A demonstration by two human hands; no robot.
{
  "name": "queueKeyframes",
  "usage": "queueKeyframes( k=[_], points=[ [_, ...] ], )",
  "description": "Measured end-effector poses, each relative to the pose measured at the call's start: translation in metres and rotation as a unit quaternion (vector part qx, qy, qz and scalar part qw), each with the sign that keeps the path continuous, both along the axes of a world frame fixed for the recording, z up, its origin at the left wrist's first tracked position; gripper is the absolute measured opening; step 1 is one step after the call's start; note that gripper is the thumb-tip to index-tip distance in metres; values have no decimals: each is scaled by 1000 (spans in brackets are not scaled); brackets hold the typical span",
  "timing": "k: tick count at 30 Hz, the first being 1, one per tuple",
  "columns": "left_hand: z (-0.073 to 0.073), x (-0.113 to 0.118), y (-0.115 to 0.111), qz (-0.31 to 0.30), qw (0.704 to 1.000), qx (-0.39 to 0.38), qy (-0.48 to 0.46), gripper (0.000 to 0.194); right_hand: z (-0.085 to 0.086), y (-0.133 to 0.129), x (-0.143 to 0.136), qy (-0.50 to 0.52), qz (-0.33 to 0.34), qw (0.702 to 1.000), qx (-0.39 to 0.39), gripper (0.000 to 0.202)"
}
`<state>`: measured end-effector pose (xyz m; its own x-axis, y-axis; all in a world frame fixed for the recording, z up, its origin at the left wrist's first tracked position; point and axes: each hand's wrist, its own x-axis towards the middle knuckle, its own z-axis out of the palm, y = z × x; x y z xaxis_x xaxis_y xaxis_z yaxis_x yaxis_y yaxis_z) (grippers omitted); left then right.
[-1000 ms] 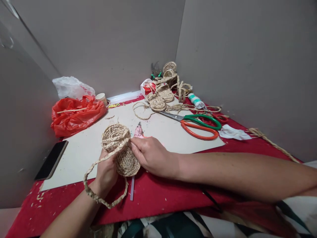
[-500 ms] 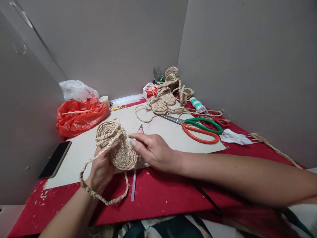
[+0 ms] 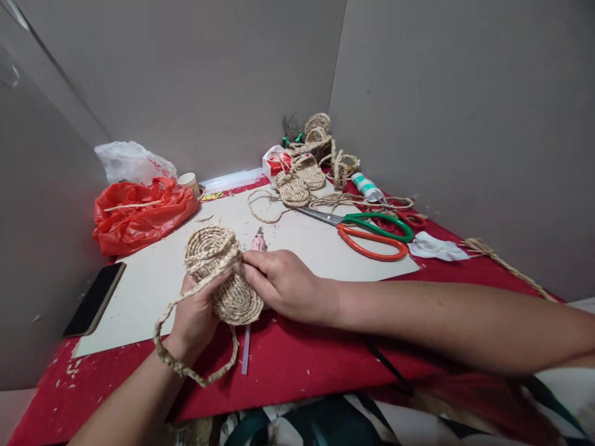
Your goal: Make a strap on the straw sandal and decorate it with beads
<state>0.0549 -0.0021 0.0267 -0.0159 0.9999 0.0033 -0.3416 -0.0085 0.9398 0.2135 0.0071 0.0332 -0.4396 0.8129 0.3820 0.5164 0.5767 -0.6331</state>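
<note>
Across the red-covered surface [image 3: 297, 378], with a pale sheet [image 3: 144, 291] on top. At back left, beside a red plastic bag [image 3: 144, 220]. Over the sheet's near edge, clamps the double-coiled braided straw piece [image 3: 237, 300] in the left hand [image 3: 198, 313], thumb on top, and pinches its right side with the right hand [image 3: 288, 288]. To the right, near large scissors [image 3: 325, 215] with green and orange handles. At left, beside a smartphone [image 3: 95, 300]. Below the coils, above a translucent glue stick [image 3: 245, 353].

The right sleeve [image 3: 555, 396] is white with dark green patterning.
</note>
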Motion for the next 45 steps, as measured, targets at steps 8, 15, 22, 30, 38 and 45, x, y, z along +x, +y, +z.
queueKeyframes(
  k=[8, 15, 22, 30, 38, 45],
  points=[
    [-4, 0, -3, 58, 997, 5, 43, 15, -9, -2, -3, 21, 12, 1000, 9, 25],
    [-6, -2, 4, 32, 998, -50, -14, 14, -2, 1, -3, -151, 8, 988, 39, 32],
    [12, -2, 3, -8, 994, -78, -72, 16, 16, -3, 4, -255, -12, 962, 97, 48],
    [11, -9, 10, -40, 986, -108, -121, 8, 7, 15, 8, 84, 52, 993, -64, 30],
    [12, -7, 5, -71, 989, -101, -84, 9, -4, 24, 3, 151, 150, 975, -64, 20],
    [19, -11, 2, -148, 986, -71, -30, 16, 0, 35, 12, 275, 278, 812, -433, 27]
  ],
)
